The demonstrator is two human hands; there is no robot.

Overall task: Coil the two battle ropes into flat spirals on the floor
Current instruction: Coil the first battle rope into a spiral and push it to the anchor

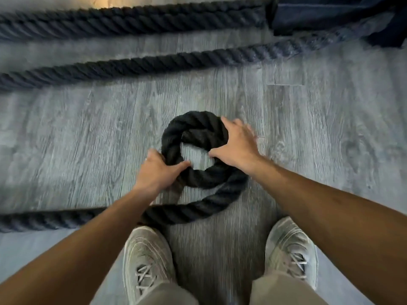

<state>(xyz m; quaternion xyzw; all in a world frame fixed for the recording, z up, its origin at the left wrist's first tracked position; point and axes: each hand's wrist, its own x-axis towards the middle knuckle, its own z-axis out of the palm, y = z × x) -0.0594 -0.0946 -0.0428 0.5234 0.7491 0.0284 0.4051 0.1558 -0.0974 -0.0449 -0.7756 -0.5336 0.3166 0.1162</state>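
A thick black battle rope is curled into one small loop [174,137] on the grey wood floor in front of my feet. My left hand [157,170] grips the loop's near-left side, thumb inside the ring. My right hand [236,146] lies over the loop's right side, fingers spread across the rope and thumb reaching into the ring. From the loop the rope's tail [198,208] sweeps around the near side and runs off to the left edge. Two more straight stretches of rope [141,64] [132,23] cross the floor farther away.
My two grey shoes [147,260] [290,249] stand just behind the loop, the left one touching the rope's tail. A dark blue object [330,16] sits at the top right, where the far ropes lead. Grey plank floor [77,139] lies around the loop.
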